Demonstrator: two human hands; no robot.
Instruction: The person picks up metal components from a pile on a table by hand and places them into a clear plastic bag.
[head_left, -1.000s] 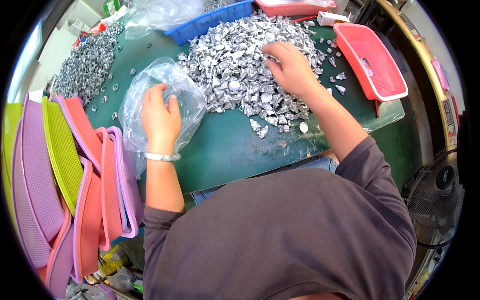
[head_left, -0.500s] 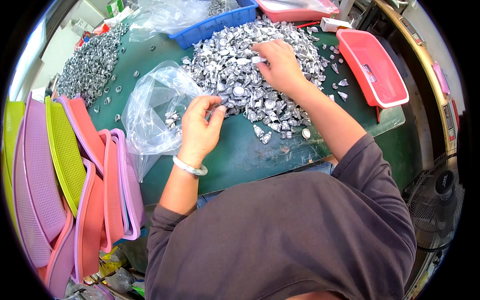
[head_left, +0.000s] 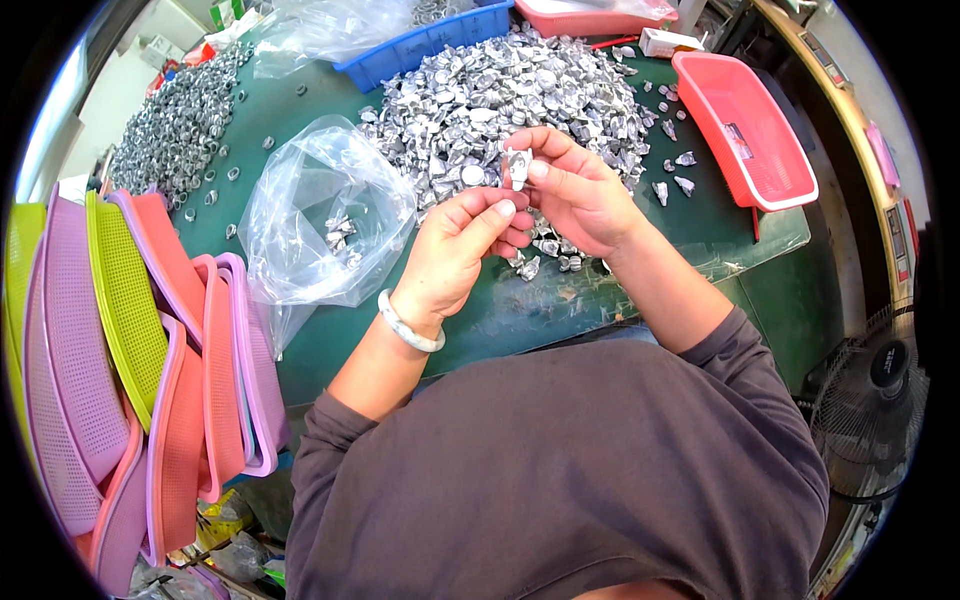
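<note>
A small silver metal casting (head_left: pixel 518 168) is pinched upright between the thumb and index finger of my right hand (head_left: pixel 592 205). Just below it, my left hand (head_left: pixel 452 250) has its thumb pressed to the curled fingers; whatever may be in that pinch is hidden. Both hands meet at the near edge of a large heap of similar castings (head_left: pixel 470 115). To the left of my left hand lies an open clear plastic bag (head_left: pixel 285 235), with several castings (head_left: pixel 341 232) inside it.
Small metal rings (head_left: pixel 175 130) are heaped at the far left of the green table (head_left: pixel 470 335). A blue tray (head_left: pixel 425 45) stands behind the castings, and a pink basket (head_left: pixel 770 170) sits at the right. Stacked coloured baskets (head_left: pixel 160 380) crowd the left; a fan (head_left: pixel 870 410) stands right.
My right hand has come back from the heap toward me and now holds a casting up. My left hand has moved right from beside the bag to meet it, its fingers closing.
</note>
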